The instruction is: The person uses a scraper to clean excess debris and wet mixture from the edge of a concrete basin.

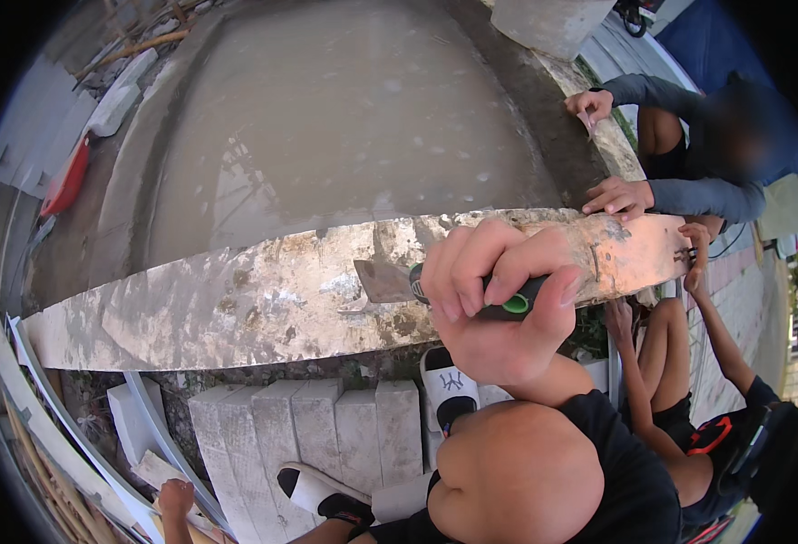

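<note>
My right hand (503, 304) is closed around the black and green handle of a scraper (388, 281). Its flat metal blade lies against the top of a long, stained concrete wall (263, 290), beside a curled whitish flake (353, 306). Down at the lower left, my left hand (177, 497) is a closed fist near a metal rail; whatever it may hold is hidden. My knee (526, 471) is bent up below the right hand.
Beyond the wall spreads a basin of murky water (353, 118). Pale blocks (313, 426) lie beside my sandal (449, 385). At the right, one person's hand (591, 104) holds a small flat piece; another person's hand (696, 245) touches the wall's end. A red container (68, 179) lies far left.
</note>
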A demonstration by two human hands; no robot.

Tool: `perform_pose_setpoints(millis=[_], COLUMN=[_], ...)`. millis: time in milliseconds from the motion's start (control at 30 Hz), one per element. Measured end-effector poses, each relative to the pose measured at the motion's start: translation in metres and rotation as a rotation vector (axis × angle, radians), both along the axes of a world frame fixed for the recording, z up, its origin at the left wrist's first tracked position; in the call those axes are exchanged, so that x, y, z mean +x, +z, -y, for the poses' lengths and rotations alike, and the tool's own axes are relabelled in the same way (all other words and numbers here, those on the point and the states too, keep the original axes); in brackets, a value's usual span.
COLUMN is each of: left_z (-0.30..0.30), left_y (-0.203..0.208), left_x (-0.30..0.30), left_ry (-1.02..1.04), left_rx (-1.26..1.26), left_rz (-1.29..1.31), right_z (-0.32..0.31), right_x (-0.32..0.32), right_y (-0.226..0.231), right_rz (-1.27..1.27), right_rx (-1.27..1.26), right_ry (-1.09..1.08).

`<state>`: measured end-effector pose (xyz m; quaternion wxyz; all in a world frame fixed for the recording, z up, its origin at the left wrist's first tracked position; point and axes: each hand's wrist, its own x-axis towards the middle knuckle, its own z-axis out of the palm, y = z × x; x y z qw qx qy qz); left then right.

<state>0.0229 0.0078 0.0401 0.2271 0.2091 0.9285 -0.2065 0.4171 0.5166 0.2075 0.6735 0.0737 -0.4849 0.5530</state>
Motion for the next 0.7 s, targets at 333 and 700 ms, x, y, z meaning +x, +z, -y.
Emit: perform_pose_setpoints(millis=[333,700], left_z=[0.002,-0.029], left_y=[-0.012,0.001], left_x=[-0.008,-0.005], left_ry=[-0.058,-0.081], left_rx=[-0.066,-0.055], left_rz=[0.042,0.037], right_z=[-0.008,-0.026], right_x=[0.008,0.009], right_y=[0.026,0.034], right_rz=[0.332,0.162], right_rx=[-0.222,-0.239], right_ry=[-0.134,0.270])
